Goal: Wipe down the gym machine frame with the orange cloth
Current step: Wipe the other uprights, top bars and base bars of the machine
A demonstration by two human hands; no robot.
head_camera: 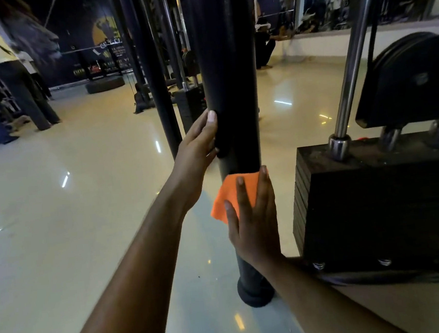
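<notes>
Head view: 1 orange cloth under flat right hand on 1 black post, left hand gripping it.

A gym, judging by the weight stack near right, pulley, and tyre far left.

Light: dim indoor gym, dark walls.
Glare: small white and yellow lamp reflections on the glossy cream tiled floor.
Blur: people at far left smeared.
Distortion: wide-angle bending at edges.
</notes>
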